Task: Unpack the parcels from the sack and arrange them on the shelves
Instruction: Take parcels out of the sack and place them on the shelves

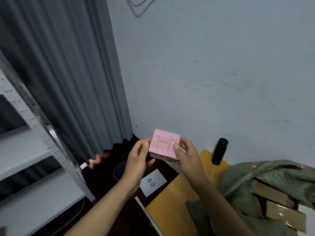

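A small pink parcel (164, 143) with black marks written on its top face is held up in front of me. My left hand (138, 157) grips its left side with thumb on top, and my right hand (185, 155) grips its right side the same way. The olive green sack (252, 178) lies open at the lower right on a yellow table (172, 206), with brown cardboard parcels (279, 206) showing inside it. White metal shelves (30, 169) stand at the left.
A black cylindrical bottle (219, 151) stands on the yellow table near the wall. A white card marked 6-3 (152, 183) sits at the table's edge. A grey curtain (68, 74) hangs behind the shelves. A dark bin (119, 171) stands on the floor below my hands.
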